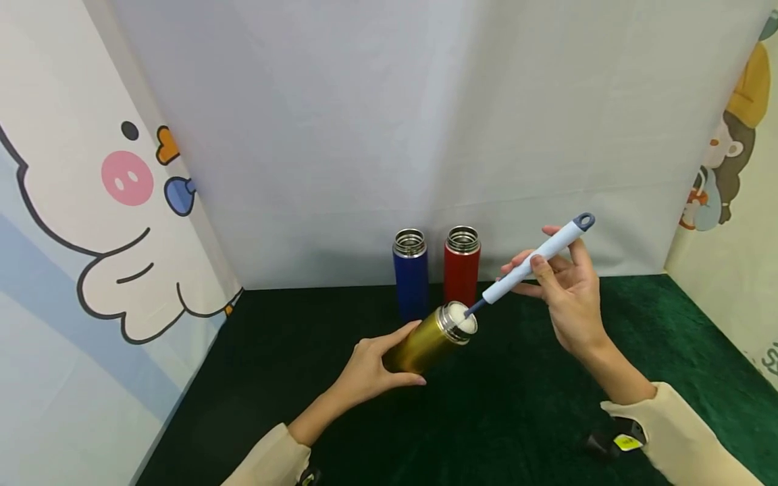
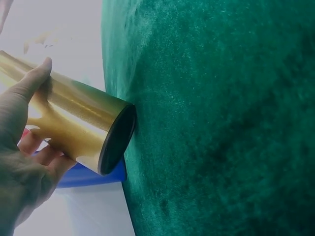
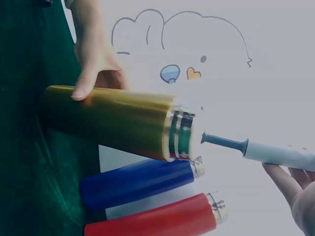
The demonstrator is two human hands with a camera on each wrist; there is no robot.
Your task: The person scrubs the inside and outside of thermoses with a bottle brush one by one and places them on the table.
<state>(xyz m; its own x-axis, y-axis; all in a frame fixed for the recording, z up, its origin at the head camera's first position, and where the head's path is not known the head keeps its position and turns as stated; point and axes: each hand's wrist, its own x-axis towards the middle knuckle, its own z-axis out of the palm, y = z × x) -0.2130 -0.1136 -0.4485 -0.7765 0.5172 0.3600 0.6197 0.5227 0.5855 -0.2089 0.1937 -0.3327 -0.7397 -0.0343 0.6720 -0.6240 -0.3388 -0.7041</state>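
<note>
A gold bottle (image 1: 421, 347) without a lid leans in my left hand (image 1: 367, 368), its mouth up and to the right. In the left wrist view my thumb and fingers grip the gold bottle (image 2: 83, 118) on opposite sides, its dark base toward the cloth. My right hand (image 1: 571, 297) holds a bottle brush (image 1: 525, 270) by its light blue handle, between thumb and fingers. The brush slants down to the bottle's mouth, where a white sponge head (image 1: 467, 320) shows inside the rim. How deep the head reaches is hidden.
Behind the gold bottle stand a blue bottle (image 1: 412, 283) and a red bottle (image 1: 462, 270), both upright and without lids. Dark green cloth (image 1: 486, 418) covers the table. A pale curtain (image 1: 340, 148) hangs along the back, with cartoon-printed panels at both sides.
</note>
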